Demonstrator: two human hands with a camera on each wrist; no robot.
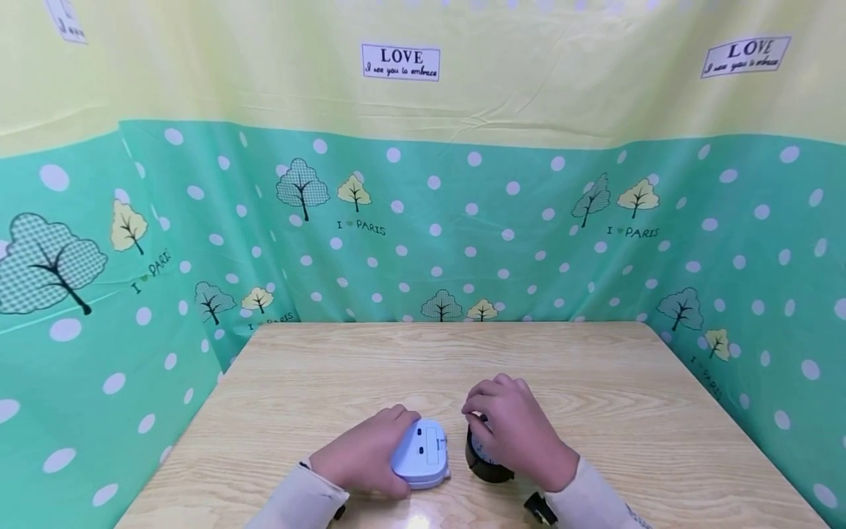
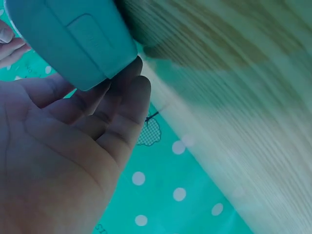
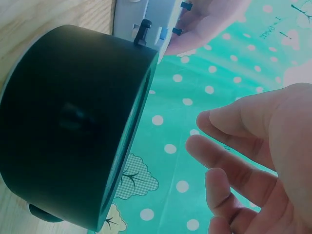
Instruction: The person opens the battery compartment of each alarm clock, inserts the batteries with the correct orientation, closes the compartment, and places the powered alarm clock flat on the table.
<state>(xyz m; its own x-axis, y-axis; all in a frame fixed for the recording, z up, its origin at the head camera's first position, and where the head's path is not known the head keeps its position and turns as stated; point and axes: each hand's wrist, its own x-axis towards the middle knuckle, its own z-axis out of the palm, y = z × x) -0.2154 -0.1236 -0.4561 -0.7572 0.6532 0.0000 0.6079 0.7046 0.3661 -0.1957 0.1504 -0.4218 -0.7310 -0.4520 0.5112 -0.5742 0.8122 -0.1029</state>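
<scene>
My left hand (image 1: 370,452) grips a small light-blue alarm clock (image 1: 426,452), thumb along the near edge and fingers at the far edge. Its back faces up, with two dark knobs and a battery cover. In the left wrist view the fingers touch the side of the clock (image 2: 83,44). Just to the right stands a round black clock (image 1: 485,470), its pale marked face upward and partly hidden by my right hand (image 1: 512,426). The right wrist view shows that hand's loosely bent fingers apart from the black clock (image 3: 73,126), holding nothing.
Both clocks are near the front of a light wooden table (image 1: 429,360). A green and yellow curtain (image 1: 463,198) with dots and printed trees surrounds its back and sides. Black wrist gear (image 1: 540,507) sits below my right wrist.
</scene>
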